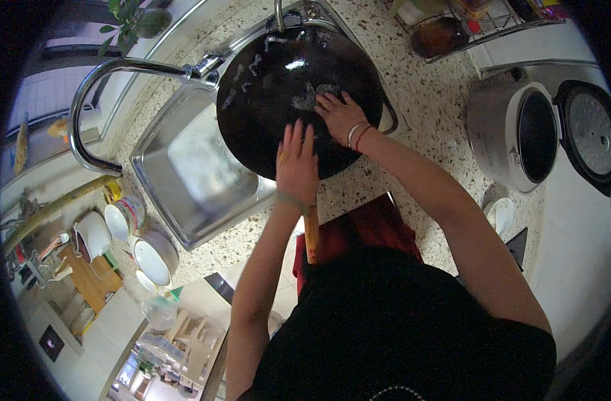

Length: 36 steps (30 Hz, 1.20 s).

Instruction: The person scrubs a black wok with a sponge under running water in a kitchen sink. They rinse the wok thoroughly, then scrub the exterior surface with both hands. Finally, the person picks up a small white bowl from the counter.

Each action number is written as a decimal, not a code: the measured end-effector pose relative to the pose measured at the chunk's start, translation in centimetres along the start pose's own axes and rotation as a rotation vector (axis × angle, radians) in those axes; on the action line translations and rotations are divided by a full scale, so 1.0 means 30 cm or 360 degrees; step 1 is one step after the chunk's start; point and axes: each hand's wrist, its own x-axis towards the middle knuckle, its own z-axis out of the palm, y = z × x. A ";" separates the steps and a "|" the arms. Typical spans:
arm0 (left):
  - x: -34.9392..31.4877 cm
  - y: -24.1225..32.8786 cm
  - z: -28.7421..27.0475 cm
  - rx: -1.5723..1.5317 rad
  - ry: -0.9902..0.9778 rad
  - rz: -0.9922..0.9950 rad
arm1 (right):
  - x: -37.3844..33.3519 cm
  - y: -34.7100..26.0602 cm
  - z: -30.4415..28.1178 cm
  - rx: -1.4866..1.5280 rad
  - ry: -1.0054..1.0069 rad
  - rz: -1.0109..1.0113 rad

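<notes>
A large black wok [265, 113] lies across the sink, wet and shiny, with white streaks of suds on it. Whether its inside or its underside faces up I cannot tell. My left hand [297, 164] rests flat on the near part of the wok, fingers stretched out, above the wooden handle [311, 234] that points back at me. Farther right, my right hand [342, 119] is spread on the wok's surface. Its fingertips touch a greyish, speckled patch [309, 97], foam or a scrubber, too unclear to name.
A steel sink basin [175, 200] shows at left, beneath a curved chrome faucet [81, 100]. White bowls [151, 260] stand on the speckled counter [439, 127] at its left end. An open rice cooker [512, 134] sits at right, below a wire rack [492, 30] of jars.
</notes>
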 end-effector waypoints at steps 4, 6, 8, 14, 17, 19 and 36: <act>0.127 -0.089 0.138 0.0185 -0.0868 0.0009 | -0.087 -0.094 -0.122 -0.0072 -0.0581 -0.0190; 0.106 -0.051 0.132 -0.0056 -0.1099 -0.0028 | -0.116 -0.073 -0.133 -0.0065 -0.0688 -0.0205; 0.134 -0.098 0.222 -0.0084 -0.0866 0.0000 | -0.121 -0.052 -0.103 -0.0038 -0.0535 -0.0185; 0.278 -0.137 0.192 0.0073 -0.0914 0.0048 | -0.023 0.001 -0.067 0.0005 -0.0363 -0.0183; 0.090 -0.079 0.215 -0.0051 -0.0929 0.0118 | -0.130 -0.008 -0.068 0.0087 -0.0402 -0.0225; 0.102 -0.084 0.199 -0.0032 -0.0879 0.0057 | -0.141 -0.016 -0.073 0.0201 -0.0326 -0.0242; 0.410 -0.154 0.166 0.0221 -0.0682 0.0094 | 0.114 0.054 -0.119 -0.0100 -0.0275 0.0007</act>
